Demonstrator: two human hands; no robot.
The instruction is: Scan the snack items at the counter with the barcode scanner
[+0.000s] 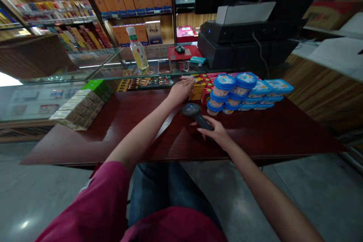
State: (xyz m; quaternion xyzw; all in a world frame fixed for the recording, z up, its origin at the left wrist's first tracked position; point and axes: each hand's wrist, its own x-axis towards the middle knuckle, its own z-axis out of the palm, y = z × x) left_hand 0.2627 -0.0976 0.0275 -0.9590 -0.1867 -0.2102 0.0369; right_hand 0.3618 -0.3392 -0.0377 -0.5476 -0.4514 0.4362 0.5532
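My right hand (217,132) is wrapped round the handle of a dark barcode scanner (191,109), its head tilted up and pointing away from me over the dark red-brown table (127,136). Farther forward, my left hand (183,89) lies with fingers stretched out against the left side of a stack of yellow packs (197,90). Its fingertips touch the top of that stack. Red boxes (206,93) stand just right of the yellow packs. Beside them are stacked round tubs with blue lids (224,82).
Flat blue-lidded containers (276,87) are stacked farther right. Pale cartons (78,109) and a green box (98,89) sit at the left. A bottle (138,51) and a mouse (179,49) rest on the glass counter behind, near a black till machine (244,49).
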